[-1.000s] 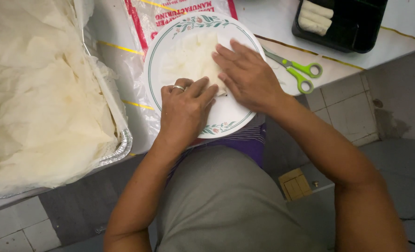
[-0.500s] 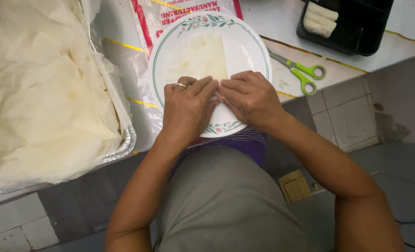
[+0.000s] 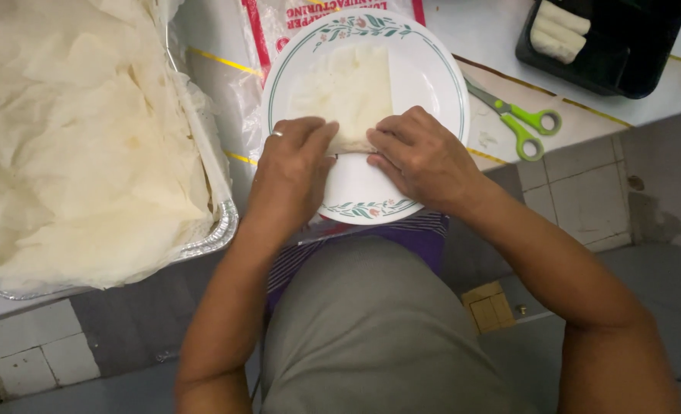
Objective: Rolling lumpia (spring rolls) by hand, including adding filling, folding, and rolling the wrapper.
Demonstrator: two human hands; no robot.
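A thin pale wrapper sheet [image 3: 348, 88] lies on a white plate [image 3: 440, 80] with a floral rim. Its near edge is folded into a small roll [image 3: 349, 146]. My left hand [image 3: 290, 172], a ring on one finger, and my right hand [image 3: 425, 161] both press fingertips on that roll, side by side over the plate's near half. What is inside the roll is hidden under my fingers.
A foil tray [image 3: 214, 234] heaped with pale wrapper sheets [image 3: 80, 146] fills the left. Green-handled scissors [image 3: 520, 123] lie right of the plate. A black tray [image 3: 624, 46] with finished white rolls [image 3: 559, 31] stands at the top right. A printed plastic bag [image 3: 279, 23] lies under the plate.
Both hands have drawn together at the sheet's near edge and rolled it up; a second ago my right hand lay flat over the sheet.
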